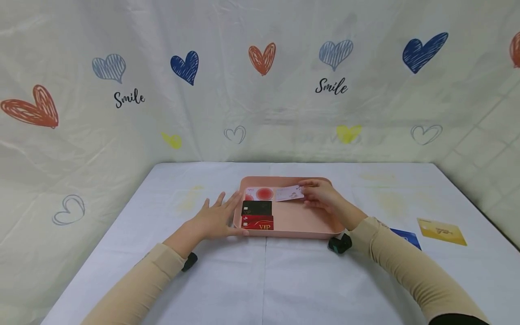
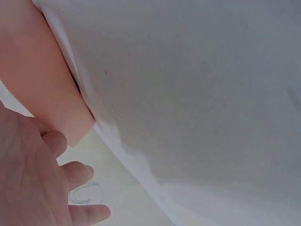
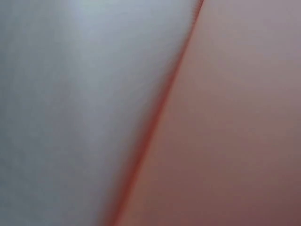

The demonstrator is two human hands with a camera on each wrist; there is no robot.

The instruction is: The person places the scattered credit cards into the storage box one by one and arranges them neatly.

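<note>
A pink tray (image 1: 304,221) lies on the white table. Along its left side are a white card with red circles (image 1: 264,194), a black VIP card (image 1: 257,207) and a red VIP card (image 1: 257,222), one below another. My right hand (image 1: 322,196) pinches a pale patterned card (image 1: 289,193) by its right end, over the tray's back part. Spread fingers of my left hand (image 1: 217,219) touch the tray's left rim, with the thumb by the front edge. The left wrist view shows that hand (image 2: 33,174) beside the tray's wall (image 2: 47,75).
Right of the tray, a blue card (image 1: 407,238), partly hidden by the right sleeve, and a gold card (image 1: 442,231) lie on the table. A white curtain with printed hearts (image 1: 262,58) hangs behind. The right wrist view shows only the blurred tray edge (image 3: 235,122) and cloth.
</note>
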